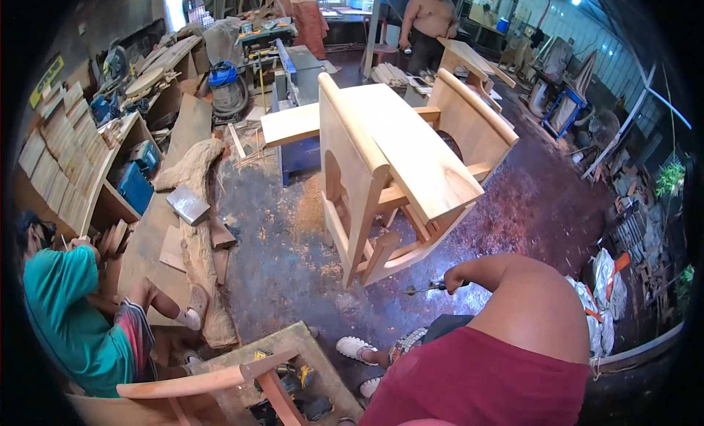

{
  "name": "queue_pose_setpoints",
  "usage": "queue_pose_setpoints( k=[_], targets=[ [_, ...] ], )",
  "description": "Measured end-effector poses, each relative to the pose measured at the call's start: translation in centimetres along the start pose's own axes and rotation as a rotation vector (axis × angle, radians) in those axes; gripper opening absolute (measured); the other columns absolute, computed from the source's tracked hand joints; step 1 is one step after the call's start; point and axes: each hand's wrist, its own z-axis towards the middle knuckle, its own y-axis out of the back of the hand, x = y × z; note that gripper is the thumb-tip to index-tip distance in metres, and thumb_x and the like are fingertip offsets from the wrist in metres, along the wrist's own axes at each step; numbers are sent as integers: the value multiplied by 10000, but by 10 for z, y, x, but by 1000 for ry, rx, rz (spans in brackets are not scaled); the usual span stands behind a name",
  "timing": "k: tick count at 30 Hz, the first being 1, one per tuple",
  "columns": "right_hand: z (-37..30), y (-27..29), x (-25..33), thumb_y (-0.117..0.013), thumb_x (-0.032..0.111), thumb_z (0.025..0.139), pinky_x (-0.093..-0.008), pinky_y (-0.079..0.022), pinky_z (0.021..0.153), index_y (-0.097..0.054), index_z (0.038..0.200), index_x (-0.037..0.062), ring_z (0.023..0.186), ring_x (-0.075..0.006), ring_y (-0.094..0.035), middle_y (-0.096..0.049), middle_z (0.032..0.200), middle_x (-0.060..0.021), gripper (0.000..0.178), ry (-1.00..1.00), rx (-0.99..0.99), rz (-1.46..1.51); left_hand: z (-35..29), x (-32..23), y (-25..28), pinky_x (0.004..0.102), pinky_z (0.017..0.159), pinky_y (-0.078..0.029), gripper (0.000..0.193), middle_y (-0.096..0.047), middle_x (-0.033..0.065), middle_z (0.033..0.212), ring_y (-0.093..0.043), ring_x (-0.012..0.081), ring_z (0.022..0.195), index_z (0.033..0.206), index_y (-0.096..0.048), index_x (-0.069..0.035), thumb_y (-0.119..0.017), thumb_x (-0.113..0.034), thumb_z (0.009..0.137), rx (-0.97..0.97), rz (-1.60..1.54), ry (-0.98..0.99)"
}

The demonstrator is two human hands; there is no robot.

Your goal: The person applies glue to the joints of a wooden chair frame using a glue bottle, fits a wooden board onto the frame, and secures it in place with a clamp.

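Note:
My right arm, bare below a maroon sleeve, reaches in from the lower right. My right hand (456, 281) is closed around a dark hand tool with a pale metal end (424, 287); its exact kind is too small to make out. The tool is held over the floor, just right of a pale wooden armchair-like piece (422, 151) with broad side panels and a flat board across them. A visible gap separates tool and wood. My left hand is out of the picture.
Front left, a co-worker in a green shirt (77, 316) sits beside a wooden board. A low bench (323, 360) holds a curved wooden part (191, 384). Another person (433, 19) stands at the back. White sacks (605, 294) lie right; a blue saw table (297, 74) stands behind.

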Motion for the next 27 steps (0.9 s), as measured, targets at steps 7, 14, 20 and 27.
queue_pose_setpoints(
  k=[7, 14, 20, 27],
  targets=[
    [-19, 36, 16, -656, 303, 644, -412, -446, 663, -653, 810, 33, 714, -247, -561, -621, 780, -110, 317, -61, 74, -49, 0, 5, 3, 388, 927, -379, 617, -526, 192, 1158, -491, 294, 1049, 1196, -467, 26, -439, -513, 898, -16, -1, 13],
    [10, 35, 18, -613, 220, 658, -412, -412, 576, -574, 795, 50, 628, -216, -510, -545, 669, -69, 222, 68, 127, 15, 0, 8, 10, 391, 918, -384, 617, -531, 200, 1149, -495, 301, 1040, 1183, -477, 34, -436, -512, 899, -28, 9, 24],
    [19, 34, 20, -600, 193, 666, -403, -412, 558, -568, 811, 61, 623, -212, -504, -542, 675, -64, 200, 86, 116, 11, 2, 14, 13, 393, 911, -388, 618, -535, 207, 1142, -497, 307, 1033, 1173, -485, 40, -434, -512, 900, -43, 12, 30],
    [1, 44, 42, -613, 200, 675, -411, -418, 577, -567, 822, 60, 648, -222, -514, -550, 696, -73, 208, 133, 71, 62, -5, 24, 31, 397, 903, -393, 619, -540, 215, 1134, -501, 313, 1025, 1160, -494, 48, -431, -511, 900, -66, 10, 45]
  ],
)
